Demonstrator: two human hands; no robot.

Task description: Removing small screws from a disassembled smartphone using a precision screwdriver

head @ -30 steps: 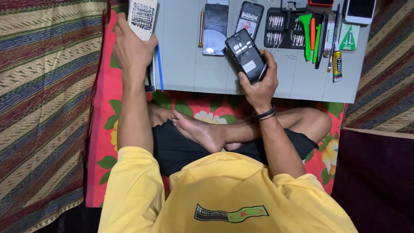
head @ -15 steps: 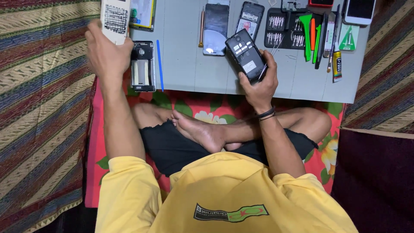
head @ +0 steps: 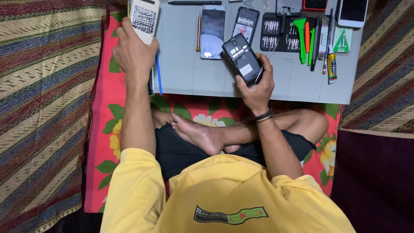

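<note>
My left hand [head: 133,54] grips a white flat rectangular part [head: 145,17] with dark print on it, held over the left edge of the grey work mat [head: 189,75]. In my right hand [head: 257,84] is a black phone with its back cover off [head: 241,58], raised just above the mat, with a thin metal tool [head: 266,56] along the fingers. A blue pry stick [head: 158,77] lies right beside my left wrist.
On the mat lie a phone screen panel [head: 212,33], another opened phone [head: 246,22], a black bit set [head: 280,32], green pry tools [head: 302,36], a small glue tube [head: 332,69] and a white phone [head: 352,12]. My crossed legs rest on a floral cloth [head: 105,142].
My left hand swung left off the mat with the white part, then came back right over the mat's edge, covering a small black tray. The right hand and black phone stayed put.
</note>
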